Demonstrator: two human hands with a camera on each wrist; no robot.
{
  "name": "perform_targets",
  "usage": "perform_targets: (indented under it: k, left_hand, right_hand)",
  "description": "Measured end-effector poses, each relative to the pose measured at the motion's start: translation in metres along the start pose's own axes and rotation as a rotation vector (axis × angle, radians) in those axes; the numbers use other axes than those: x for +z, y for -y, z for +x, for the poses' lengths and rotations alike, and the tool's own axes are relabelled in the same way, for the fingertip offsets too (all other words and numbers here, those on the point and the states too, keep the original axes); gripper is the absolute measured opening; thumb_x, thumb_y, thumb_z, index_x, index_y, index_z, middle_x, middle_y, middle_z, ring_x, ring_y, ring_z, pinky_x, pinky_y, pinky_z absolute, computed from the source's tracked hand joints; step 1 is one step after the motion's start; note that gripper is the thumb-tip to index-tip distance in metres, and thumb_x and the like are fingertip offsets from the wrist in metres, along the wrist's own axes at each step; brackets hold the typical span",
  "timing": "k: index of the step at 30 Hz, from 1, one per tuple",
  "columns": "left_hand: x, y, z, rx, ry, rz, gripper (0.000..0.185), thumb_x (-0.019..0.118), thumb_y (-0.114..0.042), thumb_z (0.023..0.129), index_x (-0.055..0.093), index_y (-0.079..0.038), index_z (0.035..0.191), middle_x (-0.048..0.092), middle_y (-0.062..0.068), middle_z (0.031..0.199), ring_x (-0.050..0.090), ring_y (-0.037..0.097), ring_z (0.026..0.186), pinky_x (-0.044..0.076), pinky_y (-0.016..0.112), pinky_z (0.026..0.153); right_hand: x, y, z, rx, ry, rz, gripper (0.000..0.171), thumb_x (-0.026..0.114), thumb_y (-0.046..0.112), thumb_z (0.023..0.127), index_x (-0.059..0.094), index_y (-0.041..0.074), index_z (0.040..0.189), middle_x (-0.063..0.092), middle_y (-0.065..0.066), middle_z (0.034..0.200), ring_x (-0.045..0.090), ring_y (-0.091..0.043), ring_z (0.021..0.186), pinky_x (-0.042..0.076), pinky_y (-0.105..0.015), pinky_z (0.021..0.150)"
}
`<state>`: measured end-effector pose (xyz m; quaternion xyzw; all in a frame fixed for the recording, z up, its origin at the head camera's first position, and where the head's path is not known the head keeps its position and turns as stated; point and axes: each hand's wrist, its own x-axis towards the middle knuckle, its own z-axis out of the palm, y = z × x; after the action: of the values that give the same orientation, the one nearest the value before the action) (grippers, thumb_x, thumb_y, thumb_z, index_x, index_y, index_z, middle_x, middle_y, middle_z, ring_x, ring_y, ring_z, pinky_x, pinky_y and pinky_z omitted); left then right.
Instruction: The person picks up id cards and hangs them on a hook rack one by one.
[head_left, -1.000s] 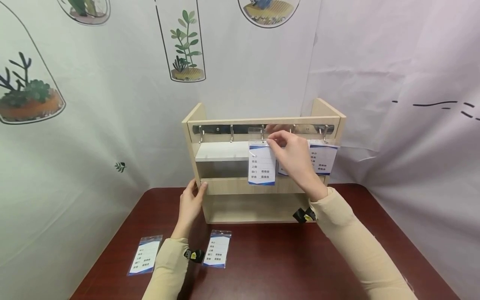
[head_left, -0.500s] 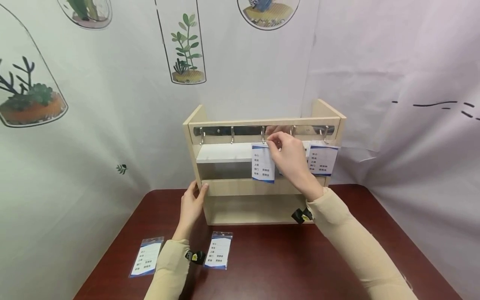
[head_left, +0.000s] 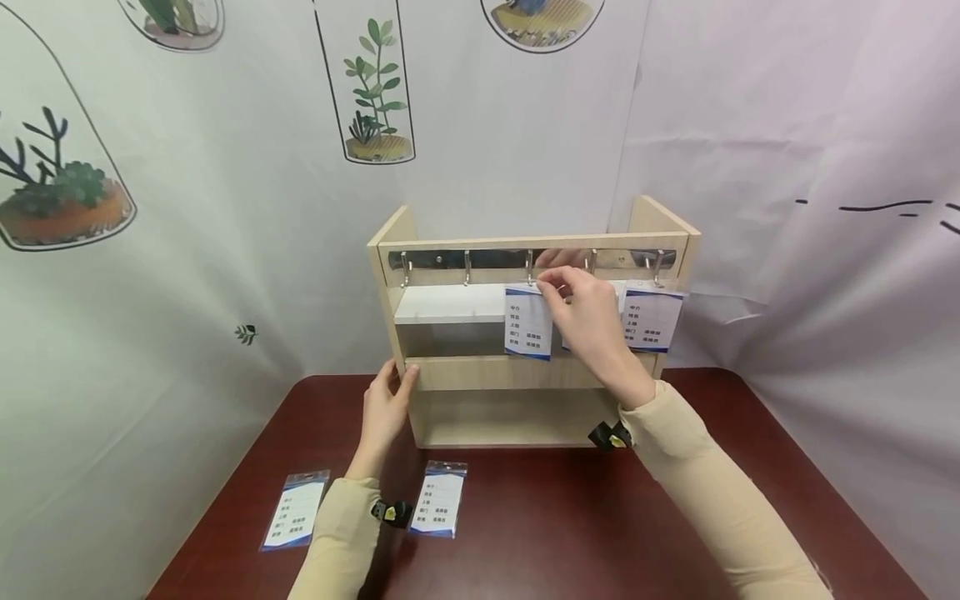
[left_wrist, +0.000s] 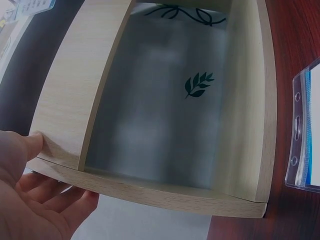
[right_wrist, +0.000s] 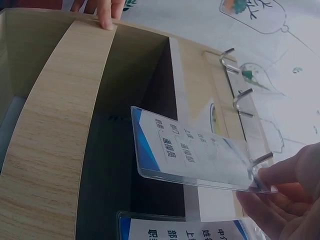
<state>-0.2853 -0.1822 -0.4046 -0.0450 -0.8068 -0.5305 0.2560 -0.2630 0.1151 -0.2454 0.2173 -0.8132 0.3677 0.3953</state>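
My right hand (head_left: 588, 317) pinches the top edge of a clear badge holder (head_left: 528, 323) with a white and blue card in it. The holder's top is right at the middle hook (right_wrist: 262, 160), and the hook's tip overlaps it in the right wrist view. My left hand (head_left: 384, 415) grips the left side panel of the wooden shelf (head_left: 480, 375), thumb on the front board (left_wrist: 75, 100) and fingers behind. Another badge holder (head_left: 651, 323) hangs from the rightmost hook (head_left: 658, 268). Behind my right hand, mostly hidden, a further badge holder (right_wrist: 180, 231) shows.
Two more badge holders, a left one (head_left: 296, 510) and a nearer-centre one (head_left: 439, 500), lie on the dark red table (head_left: 540, 525) by my left forearm. The hooks line a shiny metal strip (head_left: 495, 260) across the shelf's top. A patterned cloth (head_left: 510, 150) hangs behind.
The pinched badge holder has come up against the middle hook, its clear top no longer standing above my fingertips, and its lower edge has risen slightly. The left hand stays on the shelf.
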Motion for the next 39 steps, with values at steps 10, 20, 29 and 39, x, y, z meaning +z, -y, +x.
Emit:
perform_targets:
  k: [10, 20, 29, 39]
  left_hand:
    - [-0.0008, -0.0001, 0.0005, 0.0, 0.004, -0.001, 0.052, 0.064, -0.035, 0.1, 0.056, -0.002, 0.14, 0.061, 0.024, 0.133, 0.061, 0.037, 0.121, 0.05, 0.054, 0.097]
    - [-0.0003, 0.0006, 0.001, 0.005, 0.002, 0.006, 0.051, 0.064, -0.034, 0.1, 0.056, -0.001, 0.139, 0.062, 0.025, 0.133, 0.061, 0.038, 0.121, 0.05, 0.054, 0.098]
    - [-0.0002, -0.0001, 0.0013, 0.006, 0.0, 0.01, 0.051, 0.065, -0.034, 0.1, 0.057, -0.001, 0.139, 0.062, 0.024, 0.132, 0.061, 0.037, 0.121, 0.049, 0.053, 0.099]
    - [-0.0007, -0.0008, 0.0009, 0.003, -0.001, 0.007, 0.051, 0.064, -0.033, 0.101, 0.057, -0.001, 0.139, 0.061, 0.025, 0.133, 0.061, 0.038, 0.121, 0.049, 0.053, 0.099]
  right_hand:
    - [-0.0008, -0.002, -0.0005, 0.008, 0.031, 0.022, 0.013, 0.067, 0.003, 0.096, 0.074, -0.002, 0.105, 0.074, -0.017, 0.098, 0.07, -0.027, 0.082, 0.057, -0.041, 0.072]
    - [-0.0021, -0.0029, -0.0018, 0.001, 0.022, 0.03, 0.013, 0.068, 0.002, 0.095, 0.074, -0.002, 0.105, 0.074, -0.017, 0.099, 0.07, -0.027, 0.081, 0.058, -0.039, 0.073]
    - [-0.0027, -0.005, -0.0016, -0.014, 0.013, 0.039, 0.013, 0.068, 0.002, 0.094, 0.074, -0.002, 0.105, 0.074, -0.017, 0.099, 0.071, -0.027, 0.081, 0.059, -0.04, 0.072]
    - [-0.0034, -0.006, -0.0014, -0.023, 0.012, 0.048, 0.013, 0.069, 0.003, 0.094, 0.075, -0.001, 0.106, 0.074, -0.016, 0.099, 0.071, -0.026, 0.081, 0.059, -0.039, 0.073]
